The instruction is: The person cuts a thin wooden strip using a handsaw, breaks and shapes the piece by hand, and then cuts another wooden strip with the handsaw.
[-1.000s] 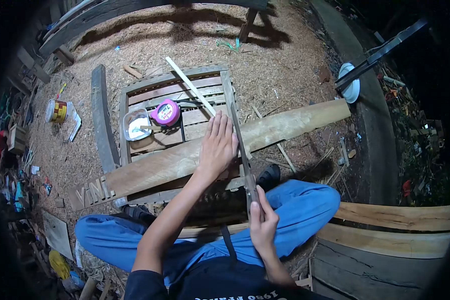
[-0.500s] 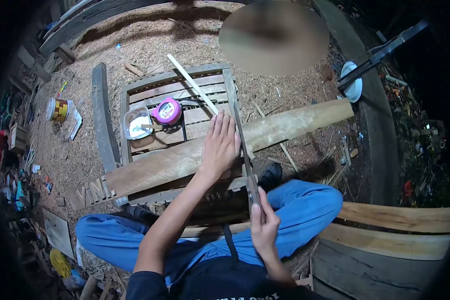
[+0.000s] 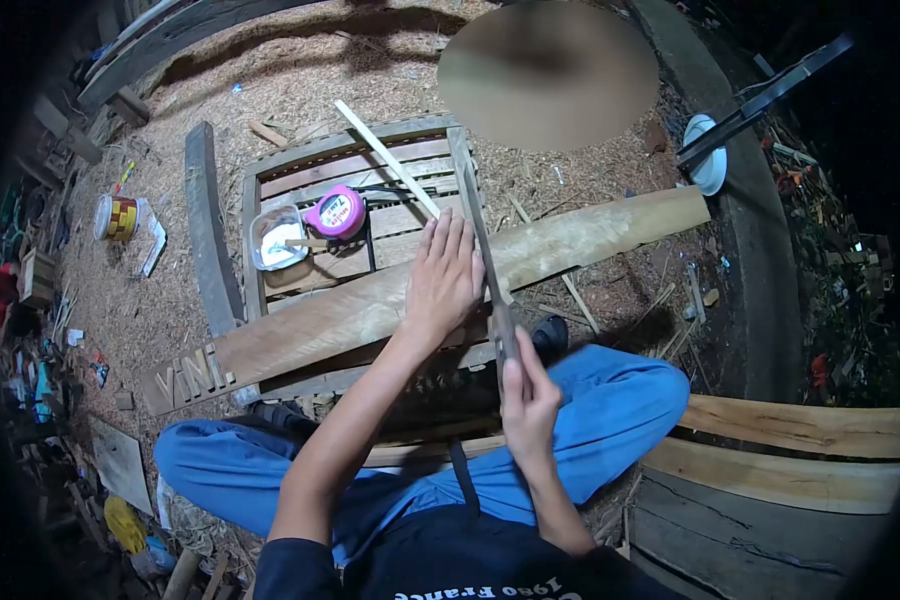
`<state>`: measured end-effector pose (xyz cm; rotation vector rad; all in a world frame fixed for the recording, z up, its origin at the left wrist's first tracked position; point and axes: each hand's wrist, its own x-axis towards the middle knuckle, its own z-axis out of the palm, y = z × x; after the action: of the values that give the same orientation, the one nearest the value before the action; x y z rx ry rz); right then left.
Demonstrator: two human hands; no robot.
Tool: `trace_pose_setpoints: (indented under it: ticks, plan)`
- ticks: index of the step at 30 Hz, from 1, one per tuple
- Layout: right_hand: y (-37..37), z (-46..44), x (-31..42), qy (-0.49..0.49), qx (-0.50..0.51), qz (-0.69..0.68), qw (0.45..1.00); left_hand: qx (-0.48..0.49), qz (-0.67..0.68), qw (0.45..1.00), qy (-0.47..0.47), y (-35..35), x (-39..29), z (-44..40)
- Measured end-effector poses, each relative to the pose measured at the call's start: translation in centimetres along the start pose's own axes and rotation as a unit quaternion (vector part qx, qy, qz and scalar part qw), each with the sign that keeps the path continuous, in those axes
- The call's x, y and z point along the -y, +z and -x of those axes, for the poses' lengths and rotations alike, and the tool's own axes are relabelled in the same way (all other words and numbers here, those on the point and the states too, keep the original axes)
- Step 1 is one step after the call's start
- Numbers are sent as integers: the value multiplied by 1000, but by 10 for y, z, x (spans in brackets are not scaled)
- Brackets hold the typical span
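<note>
My left hand (image 3: pixel 444 285) lies flat on a long wooden board (image 3: pixel 600 245), fingers stretched out, over the near end of a thin pale wood strip (image 3: pixel 385 157). Close to its right side runs a handsaw (image 3: pixel 488 255), seen nearly edge-on and crossing the board. My right hand (image 3: pixel 532 405) grips the saw at its near end; the handle is mostly hidden by the fingers. Raised wooden letters (image 3: pixel 197 373) stand at the board's left end. The board rests across a slatted wooden frame (image 3: pixel 457 150). Whether the saw teeth touch the strip cannot be made out.
On the slats sit a pink tape measure (image 3: pixel 337 214) and a clear plastic tub (image 3: pixel 279 240) of white material with a stick in it. A patterned tin (image 3: pixel 116 218) stands at left. Planks (image 3: pixel 790 475) lie at right. Wood shavings (image 3: pixel 300 75) cover the ground.
My right hand and the saw have moved forward, away from my body. My left hand stays flat in nearly the same spot on the board.
</note>
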<state>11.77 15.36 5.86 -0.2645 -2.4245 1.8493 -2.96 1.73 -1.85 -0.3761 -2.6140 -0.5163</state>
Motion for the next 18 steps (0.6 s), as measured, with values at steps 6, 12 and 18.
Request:
trace_pose_setpoints:
  ticks: [6, 12, 18]
  plan:
    - [1, -4, -1, -10, 8, -5, 1000, 24, 24, 999, -12, -4, -1, -3]
    - [-9, 19, 0, -13, 3, -4, 1000, 24, 20, 999, -7, -3, -1, -6]
    - [-9, 20, 7, -44, 20, 19, 999, 17, 13, 1000, -3, -3, 1, -3]
